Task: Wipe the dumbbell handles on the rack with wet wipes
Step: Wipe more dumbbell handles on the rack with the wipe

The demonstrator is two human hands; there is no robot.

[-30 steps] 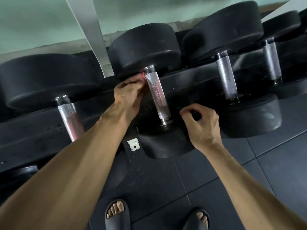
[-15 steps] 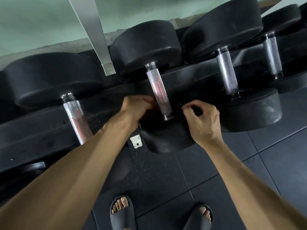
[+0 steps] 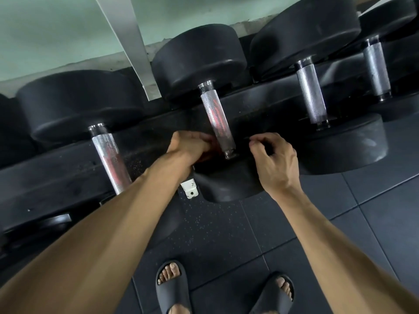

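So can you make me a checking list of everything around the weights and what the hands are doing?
Surface: dark rubber floor tiles with pale specks; black rack shelf under the dumbbells.
Job's things: four knurled dumbbell handles in view; the middle handle shows reddish marks, as does the left handle. No wipe clearly seen; something reddish sits at the left hand.
Clutter: small white bracket at the rack foot.
Grips: left hand curled beside the middle handle's lower end; right hand curled, fingertips together, apart from it.
Cables: nothing seen.
Surroundings: pale green wall, grey slanted post, two feet in dark slides.
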